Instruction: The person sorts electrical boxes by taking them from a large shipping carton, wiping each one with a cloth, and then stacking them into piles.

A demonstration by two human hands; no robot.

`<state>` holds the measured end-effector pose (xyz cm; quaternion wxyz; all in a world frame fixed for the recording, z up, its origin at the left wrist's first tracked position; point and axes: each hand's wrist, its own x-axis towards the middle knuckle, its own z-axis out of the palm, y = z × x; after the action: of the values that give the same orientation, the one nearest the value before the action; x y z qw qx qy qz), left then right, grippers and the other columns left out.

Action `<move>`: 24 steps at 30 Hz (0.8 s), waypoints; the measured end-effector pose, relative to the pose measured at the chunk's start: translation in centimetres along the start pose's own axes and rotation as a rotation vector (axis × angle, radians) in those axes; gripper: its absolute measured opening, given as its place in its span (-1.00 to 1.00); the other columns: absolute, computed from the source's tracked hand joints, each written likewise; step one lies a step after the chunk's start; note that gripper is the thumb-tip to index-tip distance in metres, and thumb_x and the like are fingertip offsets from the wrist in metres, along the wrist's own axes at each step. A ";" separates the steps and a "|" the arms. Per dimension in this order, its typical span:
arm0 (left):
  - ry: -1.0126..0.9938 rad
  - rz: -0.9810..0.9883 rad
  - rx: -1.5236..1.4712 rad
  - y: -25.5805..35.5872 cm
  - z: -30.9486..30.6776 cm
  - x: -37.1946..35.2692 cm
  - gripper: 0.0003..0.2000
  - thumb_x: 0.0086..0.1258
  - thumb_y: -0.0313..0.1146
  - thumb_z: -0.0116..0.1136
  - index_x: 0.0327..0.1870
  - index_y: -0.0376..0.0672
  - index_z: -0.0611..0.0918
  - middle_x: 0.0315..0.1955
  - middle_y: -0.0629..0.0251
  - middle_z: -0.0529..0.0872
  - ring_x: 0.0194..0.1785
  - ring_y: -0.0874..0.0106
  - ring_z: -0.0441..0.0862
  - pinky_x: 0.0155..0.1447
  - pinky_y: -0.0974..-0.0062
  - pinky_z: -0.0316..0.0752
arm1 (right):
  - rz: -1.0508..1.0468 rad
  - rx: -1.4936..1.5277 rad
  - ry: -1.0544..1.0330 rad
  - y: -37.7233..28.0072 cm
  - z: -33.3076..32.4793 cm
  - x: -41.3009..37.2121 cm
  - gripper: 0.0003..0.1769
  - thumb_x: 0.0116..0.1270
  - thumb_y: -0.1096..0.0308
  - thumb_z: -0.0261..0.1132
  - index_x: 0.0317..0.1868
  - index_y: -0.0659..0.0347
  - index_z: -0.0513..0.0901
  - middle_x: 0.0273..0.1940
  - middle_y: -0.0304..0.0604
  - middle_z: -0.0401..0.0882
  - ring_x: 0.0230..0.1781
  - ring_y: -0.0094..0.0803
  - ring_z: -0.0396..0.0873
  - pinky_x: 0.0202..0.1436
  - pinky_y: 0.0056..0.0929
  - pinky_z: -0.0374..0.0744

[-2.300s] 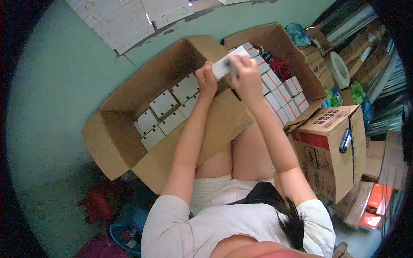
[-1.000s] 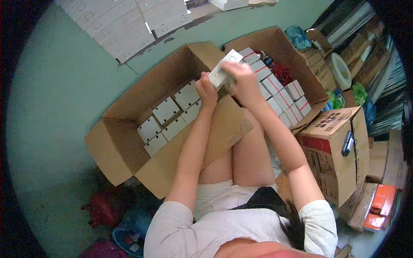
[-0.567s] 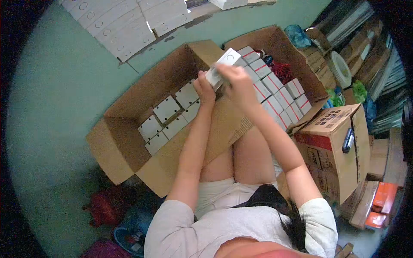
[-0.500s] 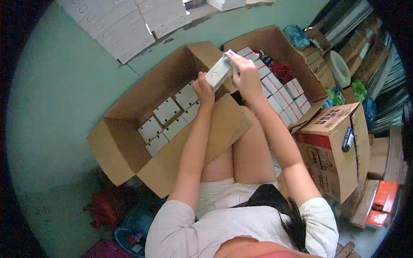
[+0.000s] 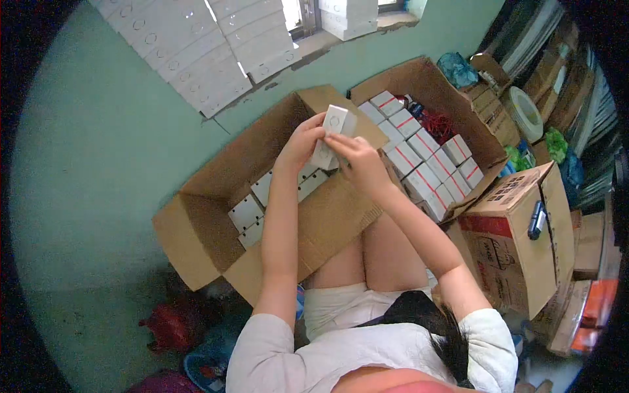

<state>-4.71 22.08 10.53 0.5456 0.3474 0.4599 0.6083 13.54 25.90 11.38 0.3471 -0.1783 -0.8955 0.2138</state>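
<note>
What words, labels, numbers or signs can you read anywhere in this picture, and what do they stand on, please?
No text can be read clearly.
On the brown carton: dark print on top and a mark on the side, too blurred to read.
On the striped boxes: red stripes only, no legible words.
On the white box, held by the left hand and right hand: a circle mark, no words.

Open floor point(image 5: 98, 164) lay on the left. In the left carton point(image 5: 196, 252) I found bare room only at its left end, beside white boxes point(image 5: 247, 211). Red-striped boxes point(image 5: 419, 147) packed the right carton point(image 5: 432, 75).
</note>
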 end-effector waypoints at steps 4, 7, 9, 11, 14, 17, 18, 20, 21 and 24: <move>0.220 0.106 0.337 -1.6 -0.2 0.9 -0.67 0.38 -0.33 -0.04 0.04 -0.32 0.63 -0.11 0.16 0.71 -0.03 0.38 0.62 0.09 0.40 0.48 | 0.056 -0.061 0.047 -0.6 -0.4 0.8 -0.44 0.11 0.60 0.29 0.19 0.17 0.60 0.20 -0.05 0.57 0.04 -0.02 0.56 0.17 -0.22 0.55; 0.563 0.174 0.541 -2.3 2.7 0.7 -0.54 0.46 -0.08 -0.08 -0.15 -0.39 0.67 -0.32 0.01 0.72 -0.16 0.20 0.66 -0.02 0.31 0.49 | 0.099 -0.067 0.214 1.6 -0.9 1.5 -0.49 0.14 0.57 0.28 0.17 0.25 0.59 0.14 0.01 0.60 0.05 0.01 0.57 0.19 -0.21 0.53; 0.768 0.173 0.416 -2.2 4.9 -0.1 -0.35 0.50 0.12 -0.16 -0.33 -0.46 0.65 -0.44 -0.11 0.70 -0.22 0.02 0.67 -0.06 0.17 0.47 | 0.157 0.036 0.224 1.3 -1.7 2.0 -0.57 0.17 0.53 0.26 0.10 0.27 0.62 0.06 0.07 0.63 0.05 0.04 0.59 0.21 -0.20 0.52; 0.929 0.330 0.385 -3.7 5.7 0.8 -0.27 0.53 0.19 -0.26 -0.55 -0.40 0.59 -0.56 0.04 0.67 -0.42 0.20 0.59 -0.21 0.22 0.43 | 0.134 0.018 0.112 -1.8 -3.4 1.3 -0.54 0.11 0.55 0.26 0.09 0.30 0.62 0.01 0.09 0.65 0.08 0.06 0.58 0.17 -0.18 0.56; 0.723 0.361 0.117 -2.3 7.2 -0.9 -0.29 0.57 0.15 -0.28 -0.70 -0.29 0.45 -0.73 0.30 0.48 -0.60 0.44 0.36 -0.40 0.37 0.29 | -0.006 0.075 0.172 -3.2 -3.5 -1.0 -0.53 0.08 0.54 0.27 0.08 0.30 0.62 0.05 0.08 0.64 0.06 0.02 0.59 0.16 -0.18 0.56; 0.809 0.433 0.251 -3.0 8.7 -1.8 -0.32 0.59 0.13 -0.30 -0.76 -0.18 0.26 -0.77 0.48 0.25 -0.64 0.59 0.15 -0.50 0.48 0.08 | 0.115 0.002 0.127 -2.2 -4.5 -1.7 -0.43 0.01 0.55 0.26 0.14 0.29 0.60 0.12 0.06 0.61 0.04 0.02 0.60 0.11 -0.20 0.57; 0.805 0.448 0.255 -3.0 9.1 -2.2 -0.32 0.59 0.13 -0.30 -0.76 -0.18 0.26 -0.77 0.48 0.25 -0.64 0.59 0.15 -0.50 0.48 0.08 | 0.106 0.002 0.140 -1.3 -4.7 -1.7 -0.43 0.01 0.55 0.26 0.14 0.29 0.60 0.12 0.06 0.61 0.04 0.02 0.60 0.11 -0.20 0.57; 0.821 0.498 0.202 -3.0 10.2 -3.4 -0.35 0.60 0.12 -0.29 -0.74 -0.12 0.14 -0.76 0.51 0.15 -0.63 0.59 0.04 -0.51 0.47 -0.03 | 0.100 0.008 0.282 0.5 -4.2 -2.1 -0.43 0.01 0.56 0.25 0.14 0.28 0.60 0.12 0.02 0.61 0.02 0.03 0.60 0.10 -0.20 0.57; 0.819 0.518 0.072 -4.2 9.6 -2.8 -0.37 0.60 0.11 -0.29 -0.74 -0.09 0.14 -0.77 0.52 0.14 -0.63 0.61 0.03 -0.50 0.48 -0.05 | 0.111 0.048 0.240 -1.3 -5.1 -2.2 -0.45 0.06 0.57 0.22 0.15 0.27 0.60 0.13 -0.02 0.61 -0.02 0.04 0.60 0.08 -0.20 0.57; 0.787 0.595 0.014 -5.0 9.0 -1.8 -0.37 0.60 0.10 -0.29 -0.74 -0.08 0.12 -0.77 0.52 0.11 -0.63 0.61 0.01 -0.50 0.47 -0.08 | -0.046 0.140 0.091 -4.7 -4.7 -3.2 -0.48 0.09 0.59 0.17 0.14 0.26 0.60 0.13 -0.03 0.61 -0.05 0.04 0.61 0.05 -0.19 0.57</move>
<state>5.60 21.87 9.01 0.1308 0.2113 0.5161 0.8197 18.24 21.62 15.10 0.4039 -0.1424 -0.8656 0.2595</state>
